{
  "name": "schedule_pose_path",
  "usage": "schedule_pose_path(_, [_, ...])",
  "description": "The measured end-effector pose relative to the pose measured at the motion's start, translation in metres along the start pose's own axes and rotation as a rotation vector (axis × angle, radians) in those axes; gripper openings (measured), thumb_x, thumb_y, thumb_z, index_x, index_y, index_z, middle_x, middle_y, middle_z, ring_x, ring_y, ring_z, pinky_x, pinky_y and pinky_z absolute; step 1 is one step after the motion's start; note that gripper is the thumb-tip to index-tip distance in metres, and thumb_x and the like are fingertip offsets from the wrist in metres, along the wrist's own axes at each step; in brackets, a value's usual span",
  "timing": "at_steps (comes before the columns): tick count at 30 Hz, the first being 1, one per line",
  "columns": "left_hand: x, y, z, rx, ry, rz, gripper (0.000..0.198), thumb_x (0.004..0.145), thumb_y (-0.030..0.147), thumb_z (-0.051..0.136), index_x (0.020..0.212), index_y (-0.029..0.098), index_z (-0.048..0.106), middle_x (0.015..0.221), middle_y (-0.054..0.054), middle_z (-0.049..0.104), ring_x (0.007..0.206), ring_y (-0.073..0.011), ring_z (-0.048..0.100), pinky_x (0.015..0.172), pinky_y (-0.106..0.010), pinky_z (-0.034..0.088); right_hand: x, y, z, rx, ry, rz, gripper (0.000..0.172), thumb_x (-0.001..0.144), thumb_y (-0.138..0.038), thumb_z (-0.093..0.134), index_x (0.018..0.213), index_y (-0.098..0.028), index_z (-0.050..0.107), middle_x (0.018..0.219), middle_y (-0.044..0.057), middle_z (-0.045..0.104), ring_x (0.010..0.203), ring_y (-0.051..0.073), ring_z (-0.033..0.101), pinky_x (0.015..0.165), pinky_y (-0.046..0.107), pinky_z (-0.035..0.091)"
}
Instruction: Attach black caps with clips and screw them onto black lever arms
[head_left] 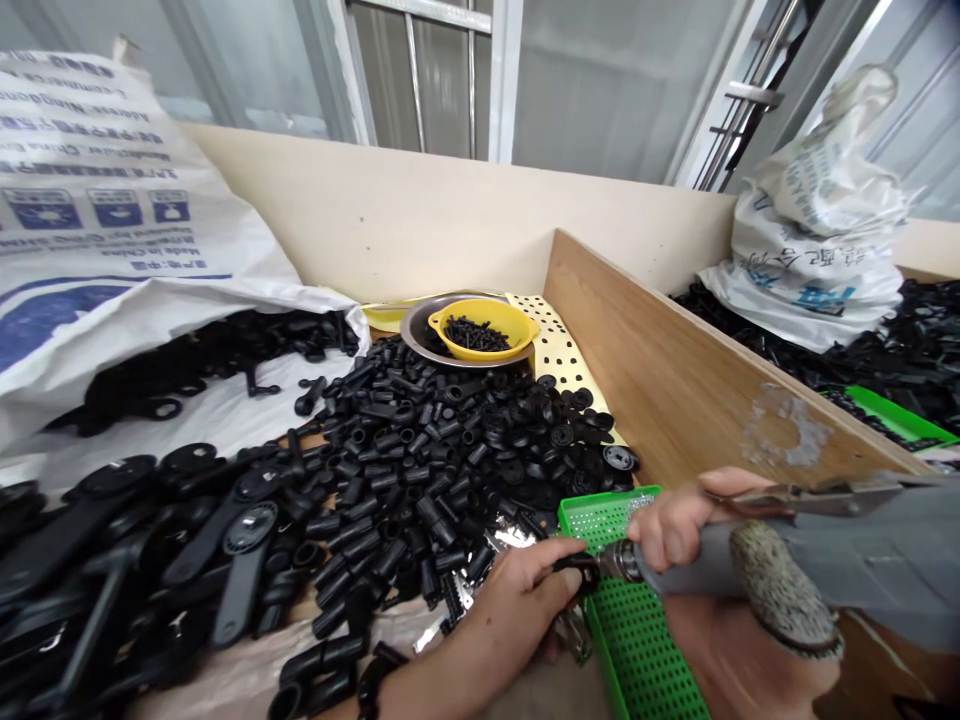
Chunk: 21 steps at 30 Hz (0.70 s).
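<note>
My left hand (517, 590) pinches a small black plastic part (583, 572) between thumb and fingers. Around a grey power screwdriver (810, 560) my right hand (712, 590) is closed, the tool lying sideways with its metal chuck (619, 560) pointing left at the black part. Whether the bit touches the part is hidden by my left fingers. Under the chuck stands a green perforated tray (637, 640), with small shiny pieces at its far end. Silvery metal pieces (514, 535) lie beside my left hand, next to a heap of short black tube pieces (405, 480).
Black crank-like arms (247, 560) lie at the left, before an open white sack (150, 230) of black parts. A yellow basin (495, 325) of small black pieces sits in a metal bowl (420, 335). A wooden divider (645, 340) rises at right; beyond it stands another white sack (825, 230).
</note>
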<state>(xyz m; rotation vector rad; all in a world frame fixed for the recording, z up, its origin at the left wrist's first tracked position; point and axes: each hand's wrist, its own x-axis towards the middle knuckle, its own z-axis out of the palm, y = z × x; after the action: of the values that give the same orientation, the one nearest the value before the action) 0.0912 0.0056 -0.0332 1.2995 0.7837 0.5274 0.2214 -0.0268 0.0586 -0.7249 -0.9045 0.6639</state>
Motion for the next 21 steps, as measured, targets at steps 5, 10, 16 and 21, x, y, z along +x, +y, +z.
schedule_pose_path(5, [-0.009, 0.013, -0.003, 0.181, -0.015, 0.120, 0.030, 0.086, 0.037, 0.051, 0.103, 0.022, 0.071, 0.068, 0.001, 0.062, 0.061, -0.0136, 0.053, 0.057, -0.022, 0.044, -0.001, -0.002, 0.004, 0.012, -0.002, 0.003, 0.032, 0.080, -0.053, 0.053, 0.087, -0.022, 0.056, 0.050, -0.005, 0.052, 0.044, 0.012, 0.048, 0.049, 0.027, 0.046])
schedule_pose_path(10, [-0.010, 0.014, -0.001, 0.228, 0.026, 0.157, 0.030, 0.088, 0.037, 0.049, 0.094, 0.021, 0.073, 0.065, 0.002, 0.059, 0.063, -0.0133, 0.052, 0.063, -0.022, 0.043, -0.003, -0.004, 0.009, 0.026, -0.035, -0.005, 0.038, 0.078, -0.059, 0.053, 0.085, -0.022, 0.057, 0.049, -0.006, 0.052, 0.042, 0.011, 0.048, 0.047, 0.027, 0.044])
schedule_pose_path(16, [-0.013, 0.015, -0.001, 0.284, 0.033, 0.188, 0.041, 0.092, 0.040, 0.039, 0.089, 0.018, 0.074, 0.062, 0.001, 0.058, 0.061, -0.0135, 0.051, 0.060, -0.022, 0.042, -0.004, -0.006, 0.005, 0.013, -0.112, 0.013, 0.030, 0.080, -0.053, 0.054, 0.093, -0.026, 0.058, 0.053, -0.006, 0.054, 0.046, 0.012, 0.051, 0.052, 0.029, 0.046])
schedule_pose_path(21, [-0.015, 0.015, -0.003, 0.355, 0.068, 0.178, 0.032, 0.088, 0.038, 0.049, 0.107, 0.022, 0.069, 0.082, -0.001, 0.070, 0.078, -0.0180, 0.058, 0.071, -0.024, 0.045, -0.005, -0.006, 0.006, -0.003, -0.083, -0.017, 0.034, 0.076, -0.056, 0.058, 0.089, -0.024, 0.059, 0.051, -0.006, 0.054, 0.043, 0.012, 0.050, 0.049, 0.028, 0.045])
